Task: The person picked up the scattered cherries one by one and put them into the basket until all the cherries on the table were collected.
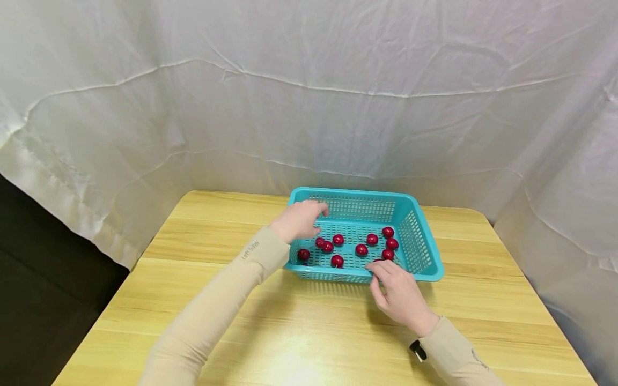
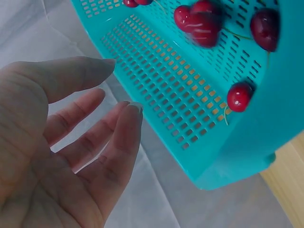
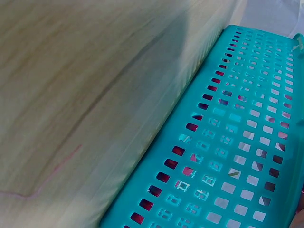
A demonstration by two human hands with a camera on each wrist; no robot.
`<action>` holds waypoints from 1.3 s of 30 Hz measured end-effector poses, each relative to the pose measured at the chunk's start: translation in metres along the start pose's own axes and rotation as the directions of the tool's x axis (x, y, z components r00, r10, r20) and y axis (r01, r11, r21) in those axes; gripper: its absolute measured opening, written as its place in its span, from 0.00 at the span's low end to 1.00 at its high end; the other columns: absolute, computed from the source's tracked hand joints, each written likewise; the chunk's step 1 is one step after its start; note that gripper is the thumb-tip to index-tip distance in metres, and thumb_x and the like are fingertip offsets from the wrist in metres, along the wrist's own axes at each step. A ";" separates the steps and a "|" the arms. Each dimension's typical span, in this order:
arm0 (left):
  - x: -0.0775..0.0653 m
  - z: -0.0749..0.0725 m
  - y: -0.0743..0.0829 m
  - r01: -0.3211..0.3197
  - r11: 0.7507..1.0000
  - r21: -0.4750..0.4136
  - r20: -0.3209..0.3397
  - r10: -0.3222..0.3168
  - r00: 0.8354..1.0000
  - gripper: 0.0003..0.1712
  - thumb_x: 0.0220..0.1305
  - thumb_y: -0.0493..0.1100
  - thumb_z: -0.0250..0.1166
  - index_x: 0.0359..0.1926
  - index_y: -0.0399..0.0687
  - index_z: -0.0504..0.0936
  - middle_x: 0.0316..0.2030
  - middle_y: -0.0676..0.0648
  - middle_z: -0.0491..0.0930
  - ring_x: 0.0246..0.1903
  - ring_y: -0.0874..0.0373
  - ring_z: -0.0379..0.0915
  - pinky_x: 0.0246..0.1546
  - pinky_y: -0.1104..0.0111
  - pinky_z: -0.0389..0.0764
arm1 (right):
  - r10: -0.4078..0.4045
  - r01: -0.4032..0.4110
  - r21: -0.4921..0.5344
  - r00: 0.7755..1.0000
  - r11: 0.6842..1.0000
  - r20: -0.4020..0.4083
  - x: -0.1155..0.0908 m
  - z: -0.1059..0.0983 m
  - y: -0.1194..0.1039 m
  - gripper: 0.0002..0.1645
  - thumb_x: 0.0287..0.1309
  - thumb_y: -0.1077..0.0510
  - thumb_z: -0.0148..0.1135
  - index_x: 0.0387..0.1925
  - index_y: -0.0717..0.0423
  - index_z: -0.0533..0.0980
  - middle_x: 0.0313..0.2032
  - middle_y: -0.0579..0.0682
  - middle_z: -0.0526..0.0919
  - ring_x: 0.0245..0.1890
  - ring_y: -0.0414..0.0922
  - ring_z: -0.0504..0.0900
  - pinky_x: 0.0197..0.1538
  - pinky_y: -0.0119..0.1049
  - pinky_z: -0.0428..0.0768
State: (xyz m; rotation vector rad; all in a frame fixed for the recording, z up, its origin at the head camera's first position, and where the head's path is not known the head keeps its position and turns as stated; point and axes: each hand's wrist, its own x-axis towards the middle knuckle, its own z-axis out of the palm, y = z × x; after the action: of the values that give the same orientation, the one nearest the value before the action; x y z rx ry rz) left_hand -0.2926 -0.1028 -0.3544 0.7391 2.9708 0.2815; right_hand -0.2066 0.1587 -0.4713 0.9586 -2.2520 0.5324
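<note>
Several dark red cherries (image 1: 361, 250) lie scattered on the floor of a turquoise plastic basket (image 1: 357, 192) with slotted walls. Over the basket's left end hovers my left hand (image 1: 300, 219), its fingers loosely bent and apart, with nothing between them. The left wrist view shows the left thumb (image 2: 76, 76) and fingers apart beside the basket wall. My right hand (image 1: 398, 292) is at the front rim, fingertips touching it, the thumb lower and apart from them. Only a sliver of that hand enters the right wrist view, at the right edge.
The basket stands toward the back of a light wooden table (image 1: 203, 230). Pale cloth curtains (image 1: 338, 123) hang behind and at both sides. A dark area (image 1: 48, 300) lies beyond the table at left. A black wristband (image 1: 418, 350) is on the right wrist.
</note>
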 end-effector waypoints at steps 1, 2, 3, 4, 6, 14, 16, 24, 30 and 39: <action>0.000 0.000 0.000 0.001 1.000 0.004 0.002 -0.001 1.000 0.20 0.65 0.40 0.68 0.57 0.48 0.77 0.55 0.46 0.81 0.53 0.50 0.78 0.56 0.60 0.80 | 0.002 -0.002 0.002 1.000 1.000 0.002 0.000 0.000 0.000 0.13 0.52 0.67 0.61 0.41 0.60 0.83 0.38 0.50 0.87 0.38 0.45 0.84 0.39 0.42 0.85; -0.001 0.000 0.000 0.003 1.000 0.006 0.004 -0.003 1.000 0.21 0.65 0.40 0.68 0.58 0.48 0.77 0.56 0.46 0.81 0.54 0.50 0.78 0.58 0.59 0.79 | 0.003 -0.003 0.003 1.000 1.000 0.004 0.000 0.000 0.000 0.13 0.52 0.67 0.61 0.41 0.60 0.83 0.38 0.50 0.87 0.38 0.45 0.84 0.39 0.42 0.85; -0.001 0.000 -0.001 0.003 1.000 0.006 0.005 -0.003 1.000 0.21 0.65 0.40 0.68 0.58 0.48 0.77 0.57 0.45 0.81 0.55 0.49 0.77 0.59 0.58 0.79 | 0.005 -0.005 0.004 1.000 1.000 0.006 0.000 0.000 0.000 0.13 0.52 0.67 0.61 0.41 0.60 0.83 0.38 0.50 0.87 0.38 0.45 0.84 0.39 0.42 0.85; -0.002 0.000 -0.001 0.002 1.000 0.006 0.004 -0.002 1.000 0.22 0.64 0.40 0.68 0.58 0.47 0.77 0.57 0.45 0.81 0.56 0.49 0.78 0.59 0.58 0.79 | 0.008 -0.008 0.006 1.000 1.000 0.009 0.000 0.000 0.000 0.13 0.52 0.67 0.61 0.41 0.60 0.83 0.38 0.50 0.87 0.38 0.45 0.84 0.40 0.42 0.85; -0.003 0.000 -0.002 0.004 1.000 0.000 0.002 -0.004 1.000 0.22 0.64 0.39 0.68 0.59 0.47 0.77 0.57 0.45 0.82 0.56 0.49 0.77 0.60 0.58 0.79 | 0.010 -0.010 0.008 1.000 1.000 0.013 0.001 0.000 0.000 0.13 0.52 0.66 0.60 0.41 0.60 0.83 0.38 0.50 0.87 0.38 0.45 0.85 0.40 0.42 0.85; -0.009 0.006 -0.014 0.006 1.000 -0.009 -0.039 -0.007 0.999 0.19 0.64 0.38 0.66 0.56 0.47 0.79 0.54 0.46 0.82 0.48 0.52 0.77 0.51 0.60 0.81 | 0.058 -0.057 0.069 0.998 0.996 -0.017 -0.003 -0.005 0.004 0.15 0.56 0.67 0.59 0.46 0.60 0.82 0.43 0.52 0.86 0.45 0.48 0.83 0.49 0.38 0.81; -0.012 0.008 -0.019 0.008 1.000 -0.008 -0.070 -0.008 0.997 0.17 0.65 0.38 0.65 0.55 0.46 0.80 0.53 0.45 0.82 0.47 0.51 0.78 0.51 0.60 0.82 | 0.083 -0.078 0.093 0.995 0.993 -0.052 -0.004 -0.008 0.008 0.16 0.55 0.68 0.58 0.47 0.61 0.81 0.45 0.54 0.85 0.47 0.50 0.82 0.56 0.32 0.76; -0.029 0.019 -0.045 0.095 0.981 -0.170 -0.182 -0.125 0.975 0.19 0.69 0.44 0.64 0.58 0.45 0.78 0.62 0.42 0.75 0.63 0.43 0.71 0.66 0.50 0.73 | 0.230 -0.209 0.123 0.954 0.970 -0.190 -0.003 -0.029 0.036 0.19 0.53 0.70 0.57 0.48 0.69 0.79 0.52 0.68 0.81 0.54 0.65 0.76 0.68 0.37 0.66; -0.040 0.030 -0.056 0.146 0.926 -0.348 -0.216 -0.230 0.949 0.25 0.72 0.47 0.60 0.65 0.45 0.73 0.69 0.39 0.67 0.67 0.40 0.66 0.68 0.46 0.70 | 0.504 -0.469 0.221 0.853 0.855 -0.137 -0.007 -0.053 0.054 0.18 0.61 0.69 0.54 0.52 0.72 0.77 0.59 0.74 0.74 0.60 0.71 0.70 0.60 0.67 0.65; -0.055 0.045 -0.063 0.183 0.862 -0.473 -0.148 -0.283 0.948 0.25 0.73 0.48 0.58 0.67 0.46 0.70 0.67 0.37 0.72 0.63 0.40 0.73 0.61 0.45 0.76 | 0.654 -0.658 0.200 0.750 0.726 0.096 -0.017 -0.067 0.069 0.23 0.73 0.58 0.49 0.62 0.67 0.72 0.62 0.71 0.73 0.63 0.68 0.72 0.66 0.46 0.76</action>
State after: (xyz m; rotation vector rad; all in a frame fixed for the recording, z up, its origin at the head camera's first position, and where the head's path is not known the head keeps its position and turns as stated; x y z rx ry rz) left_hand -0.2680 -0.1759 -0.4094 0.3003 2.9522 1.0530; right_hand -0.2232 0.2507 -0.4431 0.2070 -2.5612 1.1070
